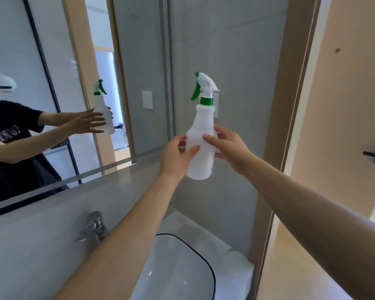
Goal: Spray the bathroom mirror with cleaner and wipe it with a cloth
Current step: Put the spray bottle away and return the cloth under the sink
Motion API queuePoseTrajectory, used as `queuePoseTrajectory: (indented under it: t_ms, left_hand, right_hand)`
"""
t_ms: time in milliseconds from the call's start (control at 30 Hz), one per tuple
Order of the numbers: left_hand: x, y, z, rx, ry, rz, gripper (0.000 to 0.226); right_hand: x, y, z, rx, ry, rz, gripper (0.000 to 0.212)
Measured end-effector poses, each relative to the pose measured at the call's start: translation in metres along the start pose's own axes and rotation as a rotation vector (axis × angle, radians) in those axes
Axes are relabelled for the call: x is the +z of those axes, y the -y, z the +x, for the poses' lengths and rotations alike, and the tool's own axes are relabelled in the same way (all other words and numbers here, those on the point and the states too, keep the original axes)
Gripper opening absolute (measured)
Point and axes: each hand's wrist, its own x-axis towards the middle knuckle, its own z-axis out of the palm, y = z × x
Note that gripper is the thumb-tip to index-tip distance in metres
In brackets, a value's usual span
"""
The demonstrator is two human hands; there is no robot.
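Observation:
A white spray bottle (200,148) with a green trigger and green collar is held upright in front of the grey wall, right of the mirror (52,61). My left hand (178,156) grips its body from the left, thumb across the front. My right hand (230,146) holds it from the right, fingers wrapped round the back. The nozzle points left toward the mirror, which fills the upper left and reflects both arms and the bottle. A white cloth (236,263) seems to lie on the counter at the sink's right.
A white basin (171,267) with a dark rim sits below my arms, with a chrome tap (91,228) at its left. A grey backsplash ledge runs under the mirror. A wooden door frame (290,105) stands at the right, with an open doorway beyond.

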Motion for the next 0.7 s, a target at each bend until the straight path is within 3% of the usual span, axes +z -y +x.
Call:
queuePoseTrajectory:
  t_ms: [233,500,700]
  left_hand:
    - [0.037,-0.013,-0.034,-0.003,0.141,-0.120,0.039]
    - [0.105,-0.008,-0.114,-0.121,0.348,-0.233,0.041]
    - [0.146,0.030,-0.198,-0.239,0.486,-0.256,0.042]
  right_hand:
    - [-0.039,-0.007,-0.049,-0.024,-0.114,-0.047,0.062]
    - [-0.082,-0.047,-0.144,0.025,-0.248,-0.151,0.048]
    - [-0.091,-0.115,-0.233,0.178,-0.275,-0.096,0.055]
